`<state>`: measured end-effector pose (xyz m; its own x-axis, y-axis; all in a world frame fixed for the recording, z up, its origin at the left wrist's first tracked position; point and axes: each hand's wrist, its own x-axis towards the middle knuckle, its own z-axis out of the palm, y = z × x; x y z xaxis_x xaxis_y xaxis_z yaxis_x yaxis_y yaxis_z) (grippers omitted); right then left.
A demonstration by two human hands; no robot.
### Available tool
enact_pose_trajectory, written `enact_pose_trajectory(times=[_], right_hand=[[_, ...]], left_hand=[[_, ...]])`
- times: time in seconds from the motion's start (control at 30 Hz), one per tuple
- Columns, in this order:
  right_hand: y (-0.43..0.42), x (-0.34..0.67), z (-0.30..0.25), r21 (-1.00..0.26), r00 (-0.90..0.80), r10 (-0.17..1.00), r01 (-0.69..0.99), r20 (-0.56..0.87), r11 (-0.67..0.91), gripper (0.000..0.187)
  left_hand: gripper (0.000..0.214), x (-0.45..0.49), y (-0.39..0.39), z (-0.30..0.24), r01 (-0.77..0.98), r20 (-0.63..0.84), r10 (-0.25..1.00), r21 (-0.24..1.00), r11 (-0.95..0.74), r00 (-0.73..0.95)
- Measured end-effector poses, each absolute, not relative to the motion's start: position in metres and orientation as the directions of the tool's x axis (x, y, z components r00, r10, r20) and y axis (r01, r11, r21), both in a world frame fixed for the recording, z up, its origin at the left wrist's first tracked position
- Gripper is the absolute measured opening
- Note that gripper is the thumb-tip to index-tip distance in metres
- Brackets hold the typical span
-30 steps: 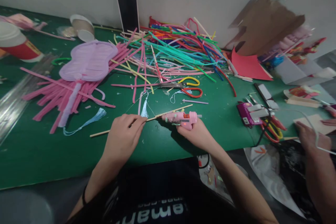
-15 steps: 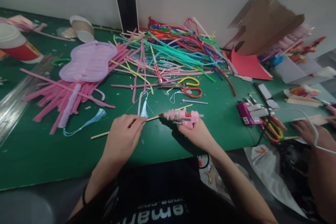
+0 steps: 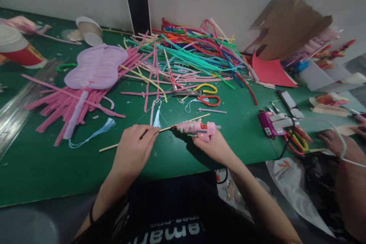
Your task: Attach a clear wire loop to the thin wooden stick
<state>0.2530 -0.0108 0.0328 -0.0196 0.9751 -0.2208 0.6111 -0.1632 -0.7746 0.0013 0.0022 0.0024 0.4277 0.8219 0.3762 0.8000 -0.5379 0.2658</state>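
Pinching the thin pale wooden stick [image 3: 165, 129] over the green counter [image 3: 85, 179], my left hand [image 3: 137, 143] has its grip closed; my right hand [image 3: 213, 146] wraps its grip round the handle of the pink glue gun [image 3: 193, 127], whose nozzle sits at the stick, contact unclear. I'd steady the stick, hold fingertips off the probably hot tip and squeeze evenly. Metal scissors [image 3: 196, 93] and a pale-blue tassel [image 3: 157, 117] limit reach beyond; I have more room toward the near edge.
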Motion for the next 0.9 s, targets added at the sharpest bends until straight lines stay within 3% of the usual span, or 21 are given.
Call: enact_pose_trajectory(times=[0.23, 0.4, 0.57, 0.77, 0.9], right_hand=[[-0.0112, 0.2529, 0.032, -0.786, 0.02, 0.974, 0.587, -0.225, -0.194, 0.012], [-0.0105, 0.252, 0.0326, -0.801, -0.056, 0.977, 0.584, -0.207, -0.136, 0.003], [-0.0102, 0.2512, 0.033, -0.788, 0.053, 0.969, 0.572, -0.241, -0.227, 0.013], [-0.0102, 0.2516, 0.0342, -0.803, -0.028, 0.967, 0.564, -0.252, -0.193, 0.01], [-0.0102, 0.2514, 0.0352, -0.786, 0.02, 0.966, 0.577, -0.259, -0.222, 0.011]], left_hand=[[0.029, 0.0005, 0.0023, 0.0018, 0.783, 0.407, 0.799, 0.26, -0.566, 0.443], [0.028, 0.0004, 0.002, 0.0007, 0.785, 0.415, 0.798, 0.255, -0.564, 0.438], [0.029, 0.0003, 0.0021, 0.0016, 0.785, 0.402, 0.8, 0.256, -0.564, 0.445], [0.026, 0.0002, 0.0026, 0.0007, 0.775, 0.431, 0.784, 0.251, -0.581, 0.447], [0.027, 0.0005, 0.0027, 0.001, 0.768, 0.439, 0.779, 0.256, -0.587, 0.448]])
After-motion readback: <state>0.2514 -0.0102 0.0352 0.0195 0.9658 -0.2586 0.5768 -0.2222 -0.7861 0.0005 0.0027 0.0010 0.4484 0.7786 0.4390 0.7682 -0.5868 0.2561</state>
